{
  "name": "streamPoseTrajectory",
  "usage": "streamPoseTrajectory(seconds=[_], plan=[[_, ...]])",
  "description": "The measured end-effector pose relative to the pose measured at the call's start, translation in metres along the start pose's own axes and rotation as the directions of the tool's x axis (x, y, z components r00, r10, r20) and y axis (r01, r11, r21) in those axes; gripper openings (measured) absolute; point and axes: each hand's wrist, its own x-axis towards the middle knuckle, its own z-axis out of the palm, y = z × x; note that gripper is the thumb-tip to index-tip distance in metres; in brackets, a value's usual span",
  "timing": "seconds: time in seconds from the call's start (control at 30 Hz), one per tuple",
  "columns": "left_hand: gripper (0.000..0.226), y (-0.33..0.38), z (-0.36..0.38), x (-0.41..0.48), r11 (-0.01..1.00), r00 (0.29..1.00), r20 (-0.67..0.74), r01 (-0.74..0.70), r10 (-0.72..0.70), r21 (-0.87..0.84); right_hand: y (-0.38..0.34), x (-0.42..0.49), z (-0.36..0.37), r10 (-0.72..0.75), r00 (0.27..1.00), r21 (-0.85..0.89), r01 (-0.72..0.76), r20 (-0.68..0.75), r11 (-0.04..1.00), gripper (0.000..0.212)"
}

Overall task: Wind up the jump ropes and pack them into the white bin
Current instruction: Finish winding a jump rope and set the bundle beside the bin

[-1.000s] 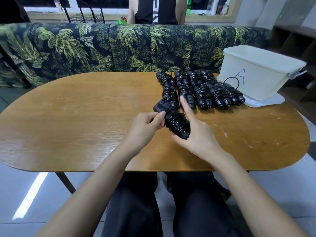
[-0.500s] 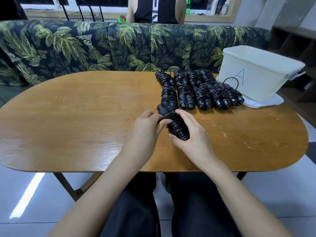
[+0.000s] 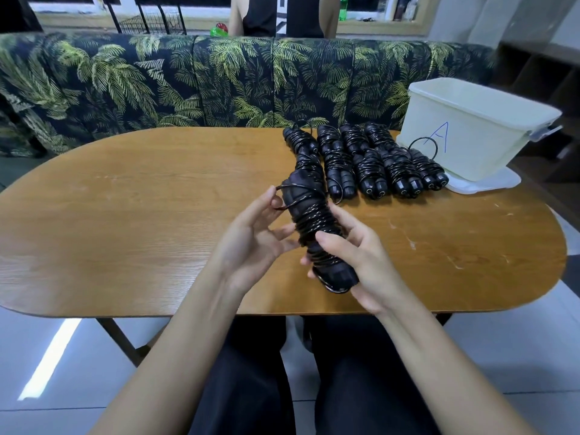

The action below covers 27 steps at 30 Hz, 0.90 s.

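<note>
Now the right hand [image 3: 361, 262] clasps the black cord-wound jump rope [image 3: 314, 221] above the oval wooden table [image 3: 125, 199], well apart from the white plastic bin [image 3: 470, 136], the left hand [image 3: 251, 237] pinching its loose cord loop [image 3: 277, 200]: lose that, and coils could unravel.

The person at the wooden table [image 3: 125, 199] holds a wound black jump rope [image 3: 310, 215] tilted above the tabletop, the right hand [image 3: 367, 262] wrapped round its lower end and the left hand [image 3: 251, 237] pinching a loose loop of cord near its upper end. Further back lies a row of wound ropes [image 3: 370, 164] side by side. Just beside them is the white bin [image 3: 470, 142] marked with a blue A, standing on a white lid [image 3: 489, 183].
</note>
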Motion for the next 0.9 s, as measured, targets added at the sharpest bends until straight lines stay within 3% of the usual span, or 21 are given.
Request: streamPoseTrajectory(seconds=[0.1, 0.2, 0.33, 0.43, 0.5, 0.57, 0.67, 0.73, 0.8, 0.9], plan=[[0.023, 0.002, 0.006, 0.001, 0.998, 0.995, 0.084, -0.057, 0.054, 0.037, 0.008, 0.000, -0.003, 0.020, 0.993, 0.147, -0.037, 0.119, 0.988, 0.053], [0.022, -0.004, 0.011, 0.004, 0.973, 0.987, -0.054, -0.139, 0.152, 0.186, 0.010, 0.001, -0.009, 0.049, 0.989, 0.151, -0.070, 0.141, 0.986, 0.059], [0.020, -0.013, 0.015, 0.009, 0.975, 0.956, -0.246, -0.112, 0.158, 0.191, -0.001, 0.004, -0.014, 0.073, 0.997, -0.207, -0.063, 0.038, 0.976, 0.056], [0.020, -0.019, 0.017, 0.012, 0.973, 0.934, -0.315, -0.105, 0.167, 0.203, -0.009, 0.001, -0.012, -0.044, 0.999, -0.649, 0.037, 0.006, 0.760, 0.075], [0.016, -0.025, 0.022, 0.013, 0.971, 0.934, -0.322, -0.087, 0.157, 0.221, -0.005, 0.000, -0.005, -0.120, 0.993, -0.786, 0.081, 0.009, 0.612, 0.098], [0.016, -0.028, 0.025, 0.012, 0.964, 0.956, -0.256, -0.076, 0.143, 0.253, 0.005, 0.000, -0.001, -0.218, 0.976, -0.814, 0.106, -0.027, 0.572, 0.098], [0.015, -0.026, 0.023, 0.010, 0.891, 0.977, -0.080, -0.147, 0.199, 0.430, 0.015, -0.001, -0.006, -0.290, 0.950, -0.782, 0.094, -0.114, 0.616, 0.090], [0.018, -0.022, 0.017, 0.009, 0.710, 0.947, 0.021, -0.255, 0.320, 0.656, 0.017, -0.002, -0.010, -0.315, 0.941, -0.793, 0.095, -0.126, 0.602, 0.089], [0.015, -0.016, 0.010, 0.008, 0.550, 0.923, 0.125, -0.321, 0.364, 0.771, 0.016, -0.004, -0.011, -0.330, 0.935, -0.787, 0.108, -0.126, 0.607, 0.089], [0.016, -0.006, 0.003, 0.001, 0.437, 0.919, 0.311, -0.389, 0.241, 0.811, 0.014, -0.003, -0.015, -0.324, 0.939, -0.778, 0.117, -0.116, 0.617, 0.088]])
